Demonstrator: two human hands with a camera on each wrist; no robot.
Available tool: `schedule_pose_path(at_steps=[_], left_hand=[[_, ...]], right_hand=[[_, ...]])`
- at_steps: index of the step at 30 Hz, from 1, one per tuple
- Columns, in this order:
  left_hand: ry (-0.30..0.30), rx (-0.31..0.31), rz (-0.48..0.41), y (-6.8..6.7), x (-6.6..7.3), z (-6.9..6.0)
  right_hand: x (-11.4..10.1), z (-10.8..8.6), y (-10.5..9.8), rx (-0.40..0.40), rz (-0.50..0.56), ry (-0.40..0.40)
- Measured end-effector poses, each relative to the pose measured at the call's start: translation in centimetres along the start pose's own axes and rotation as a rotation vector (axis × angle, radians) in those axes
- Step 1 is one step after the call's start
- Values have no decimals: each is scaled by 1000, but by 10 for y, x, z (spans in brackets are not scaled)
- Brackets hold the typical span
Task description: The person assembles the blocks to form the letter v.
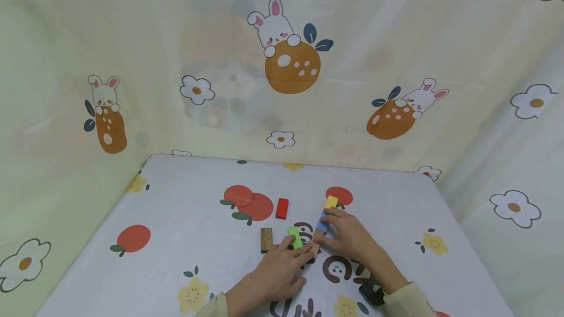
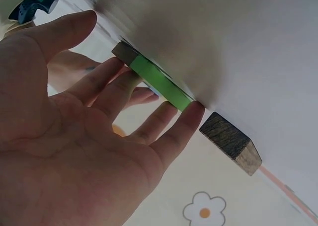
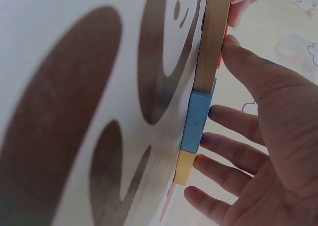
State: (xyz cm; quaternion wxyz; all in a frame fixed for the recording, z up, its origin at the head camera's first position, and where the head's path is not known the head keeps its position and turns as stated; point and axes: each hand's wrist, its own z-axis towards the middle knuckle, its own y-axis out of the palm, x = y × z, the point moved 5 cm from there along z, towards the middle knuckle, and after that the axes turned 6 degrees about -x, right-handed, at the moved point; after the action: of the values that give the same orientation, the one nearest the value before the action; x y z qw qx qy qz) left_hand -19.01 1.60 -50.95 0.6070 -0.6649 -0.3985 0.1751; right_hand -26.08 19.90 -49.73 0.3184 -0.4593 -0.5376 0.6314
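Observation:
A row of small blocks lies end to end on the table: yellow (image 1: 331,202), blue (image 3: 197,121) and plain wood (image 3: 211,47). My right hand (image 1: 354,238) rests along this row, with fingertips against the blue and yellow blocks and the thumb by the wood one. In the left wrist view, my left hand (image 2: 109,131) has its extended fingers touching a green block (image 2: 160,83) and the end of a wooden block (image 2: 124,52) beside it. In the head view the green block (image 1: 295,237) lies just left of the row; the left fingers partly cover the row's near end.
A dark-grained wooden block (image 1: 266,240) lies left of the green one. Farther back is a red block (image 1: 282,208). The white tablecloth (image 1: 185,209) carries printed fruit and flowers; a patterned curtain (image 1: 211,131) stands behind. A black device (image 1: 371,294) sits at the right wrist.

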Motion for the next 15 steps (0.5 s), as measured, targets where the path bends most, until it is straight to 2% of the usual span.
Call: schedule_pose_path(at_steps=[5,15], left_hand=[[2,-3,-3,0,0,1],[6,-26,33,-1,3,-1]], right_hand=[[1,0,-1,-23,11,35],[-1,-1,-3,-15,17,22]])
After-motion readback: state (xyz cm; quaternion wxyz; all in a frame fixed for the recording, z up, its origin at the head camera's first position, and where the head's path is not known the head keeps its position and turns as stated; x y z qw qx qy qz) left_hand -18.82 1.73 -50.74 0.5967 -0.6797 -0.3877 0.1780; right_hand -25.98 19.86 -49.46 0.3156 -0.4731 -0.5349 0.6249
